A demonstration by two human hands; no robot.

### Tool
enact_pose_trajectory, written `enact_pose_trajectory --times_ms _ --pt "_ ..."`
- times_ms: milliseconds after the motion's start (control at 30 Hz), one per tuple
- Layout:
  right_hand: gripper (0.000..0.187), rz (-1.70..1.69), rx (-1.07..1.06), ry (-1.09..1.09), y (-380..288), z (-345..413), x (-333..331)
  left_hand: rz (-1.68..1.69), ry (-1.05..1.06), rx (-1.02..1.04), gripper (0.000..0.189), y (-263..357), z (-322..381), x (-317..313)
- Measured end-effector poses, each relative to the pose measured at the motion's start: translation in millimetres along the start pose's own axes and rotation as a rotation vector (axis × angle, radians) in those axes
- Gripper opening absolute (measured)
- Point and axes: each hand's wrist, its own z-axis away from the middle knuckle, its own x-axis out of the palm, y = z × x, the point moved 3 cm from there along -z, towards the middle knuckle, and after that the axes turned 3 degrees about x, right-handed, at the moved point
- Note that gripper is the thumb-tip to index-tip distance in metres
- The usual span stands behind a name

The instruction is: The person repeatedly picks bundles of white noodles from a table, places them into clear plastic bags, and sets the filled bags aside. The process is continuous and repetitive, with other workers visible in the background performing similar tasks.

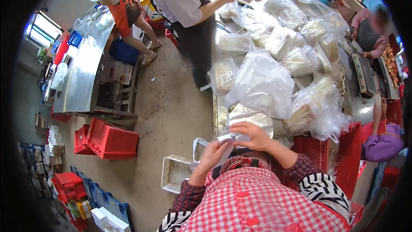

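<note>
My left hand (210, 154) grips a white paper-like strip (228, 151), perhaps label backing, whose loose end loops down on the left. My right hand (252, 137) has thumb and fingers at the strip's upper end, just in front of my body; what lies under the fingers is partly hidden. Directly beyond it, a stack of flat silvery-clear plastic bags (252, 116) rests on the metal table's near edge. A large crumpled clear plastic bag (262, 80) lies past that. To its left sits a bagged pack (224, 76) bearing a printed label.
More bagged pale stick-like goods (276, 40) cover the table (220, 112). A white plastic basket (175, 174) stands on the floor at left, red crates (112, 138) farther off. Red crates (310, 151) also stand by my right side. Co-workers (183, 0) are around the tables.
</note>
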Motion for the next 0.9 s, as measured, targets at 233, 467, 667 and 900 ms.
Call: enact_pose_trajectory --times_ms 233,467,667,900 --pt "0.018 -0.242 0.337 0.052 49.7 20.9 17.1 -0.358 -0.139 -0.052 0.026 1.5 3.6 9.6" --pt "0.021 0.780 0.197 0.104 130.4 51.7 2.0 0.551 -0.087 -0.376 0.046 6.1 17.9 -4.8" --pt "0.044 0.484 0.285 -0.030 123.4 73.3 17.0 0.637 0.156 -0.203 0.048 7.8 25.6 -38.3" --pt "0.034 0.651 0.158 0.208 227.9 96.8 35.5 0.592 0.318 -0.200 0.049 20.3 14.1 -37.9"
